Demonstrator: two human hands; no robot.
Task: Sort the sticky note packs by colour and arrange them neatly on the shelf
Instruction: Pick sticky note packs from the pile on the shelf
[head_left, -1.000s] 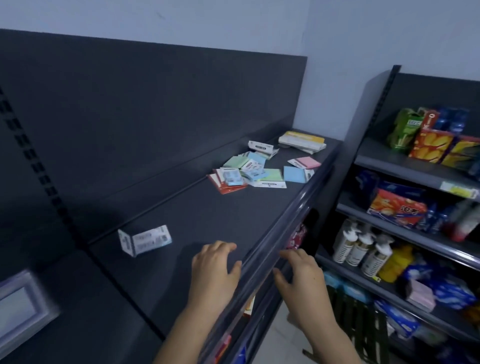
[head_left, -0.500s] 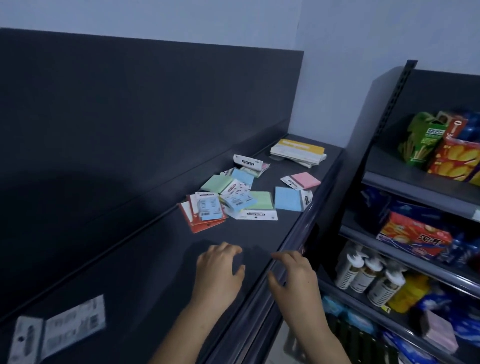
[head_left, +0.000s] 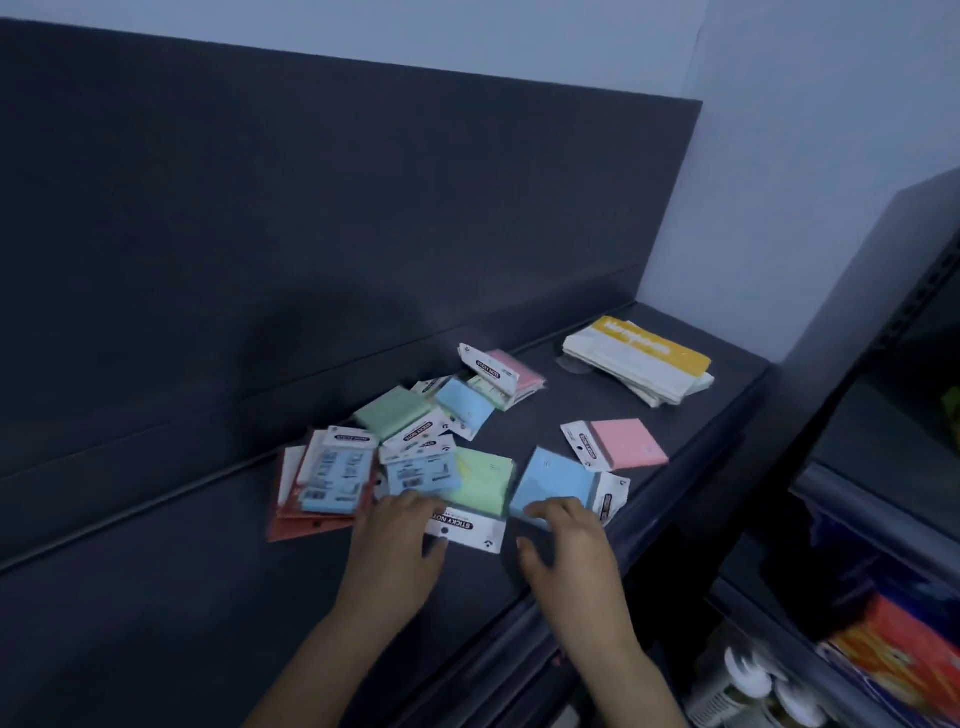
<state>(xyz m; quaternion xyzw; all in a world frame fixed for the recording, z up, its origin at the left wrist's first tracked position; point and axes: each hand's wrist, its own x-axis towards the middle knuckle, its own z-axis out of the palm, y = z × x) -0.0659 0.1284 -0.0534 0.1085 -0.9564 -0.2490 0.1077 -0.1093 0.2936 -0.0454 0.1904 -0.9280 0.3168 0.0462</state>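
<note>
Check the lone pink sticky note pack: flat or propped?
Flat: the pink square sticky note pack lies level on the dark shelf.

The shelf (head_left: 208, 597) looks like dark painted metal, matt and even, with a dull sheen along its front lip (head_left: 519, 639). The back panel (head_left: 311, 234) has the same flat matt finish. The green pack (head_left: 480, 480), blue pack (head_left: 553, 480) and pink pack (head_left: 626, 441) are smooth pastel paper pads, and the header card (head_left: 465, 527) is white printed card. The yellow-and-white stack (head_left: 644, 364) looks like smooth paper or card. The wall (head_left: 779, 156) is plain matt paint. The bottles (head_left: 748, 686) are white plastic, and the snack packet (head_left: 904, 660) is glossy film.
</note>
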